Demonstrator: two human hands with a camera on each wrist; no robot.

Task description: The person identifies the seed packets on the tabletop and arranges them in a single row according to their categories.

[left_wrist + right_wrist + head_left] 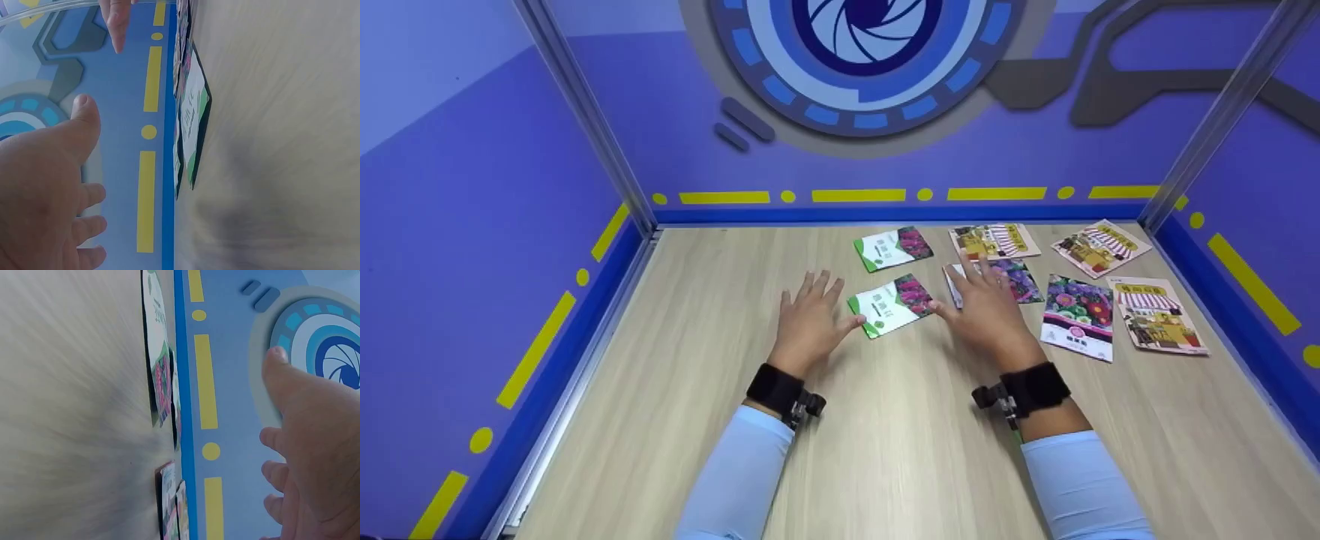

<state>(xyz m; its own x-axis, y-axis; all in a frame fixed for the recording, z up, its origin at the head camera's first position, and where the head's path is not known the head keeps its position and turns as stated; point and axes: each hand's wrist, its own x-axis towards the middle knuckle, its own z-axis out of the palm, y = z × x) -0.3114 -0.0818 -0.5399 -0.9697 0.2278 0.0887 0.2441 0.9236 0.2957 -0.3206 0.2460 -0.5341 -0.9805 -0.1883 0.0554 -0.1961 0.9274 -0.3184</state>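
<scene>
Left hand [810, 319] flat, fingers spread, released, thumb beside green-and-white seed packet [891, 304] lying mid-tabletop [900, 450]. Right hand [986, 311] likewise spread and released, over purple-flower packet [1020, 279]. Further packets rightward.

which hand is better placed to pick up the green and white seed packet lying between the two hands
Probably the left hand: its thumb lies at the near seed packet edge. The right hand partly covers a purple packet.
</scene>
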